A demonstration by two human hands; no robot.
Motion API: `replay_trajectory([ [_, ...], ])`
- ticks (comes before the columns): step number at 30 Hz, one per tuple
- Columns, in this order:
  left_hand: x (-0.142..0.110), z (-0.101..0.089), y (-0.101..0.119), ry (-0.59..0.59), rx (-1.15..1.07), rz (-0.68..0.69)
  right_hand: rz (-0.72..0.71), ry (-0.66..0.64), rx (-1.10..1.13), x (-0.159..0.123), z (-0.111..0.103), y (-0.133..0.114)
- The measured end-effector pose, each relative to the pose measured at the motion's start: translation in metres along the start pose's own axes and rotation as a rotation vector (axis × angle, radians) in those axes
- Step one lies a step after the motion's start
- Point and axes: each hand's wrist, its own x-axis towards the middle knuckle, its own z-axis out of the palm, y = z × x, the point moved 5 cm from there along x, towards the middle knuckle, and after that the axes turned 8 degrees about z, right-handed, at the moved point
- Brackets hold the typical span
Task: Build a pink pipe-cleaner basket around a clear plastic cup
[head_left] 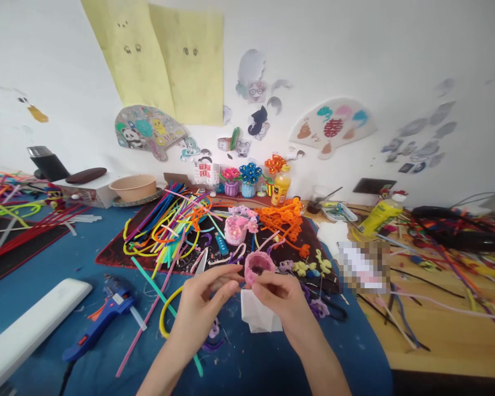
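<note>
A small pink fuzzy pipe-cleaner cup [251,276] with a round opening is held at its near side by my right hand [282,300], thumb and fingers pinched on it. My left hand [208,302] is at the cup's left edge, its thumb and forefinger drawn close together; whatever lies between them is too small or hidden to name. Beneath the cup stands a white paper-like block [258,316], partly covered by my right hand. Just beyond is a pink pot with pink flowers [236,230]. Purple pipe-cleaner pieces [319,308] lie to the right.
A blue glue gun [103,319] and a long white case [35,333] lie at left. Bundled coloured pipe cleaners [165,225] spread over a dark mat, with scissors [202,261] at its front. Orange pieces [284,220], a yellow bottle [381,214] and finished flower pots [248,187] stand farther back.
</note>
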Motion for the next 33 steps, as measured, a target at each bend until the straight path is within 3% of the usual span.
replay_trajectory([
  [7, -0.014, 0.014, -0.009, 0.05, 0.048, -0.048, 0.058, -0.06, 0.136, 0.002, 0.006, 0.012],
  [11, -0.013, 0.007, -0.008, 0.119, 0.046, -0.095, -0.016, 0.06, 0.065, -0.005, -0.008, 0.007],
  [15, -0.011, -0.005, -0.003, 0.113, 0.089, -0.124, -0.214, 0.151, -0.275, -0.015, -0.02, -0.009],
  [21, -0.007, -0.012, -0.004, 0.046, 0.171, -0.111, -0.693, 0.143, -0.742, -0.028, -0.006, -0.031],
  [24, -0.007, -0.012, -0.005, 0.033, 0.229, -0.108, -0.852, 0.157, -0.881, -0.032, 0.001, -0.033],
  [30, -0.008, -0.02, -0.007, 0.041, 0.486, -0.13, -0.942, 0.114, -0.993, -0.032, 0.006, -0.027],
  [33, -0.022, -0.048, -0.003, 0.213, 0.755, -0.126, -0.944, 0.156, -0.976, -0.032, 0.002, -0.021],
])
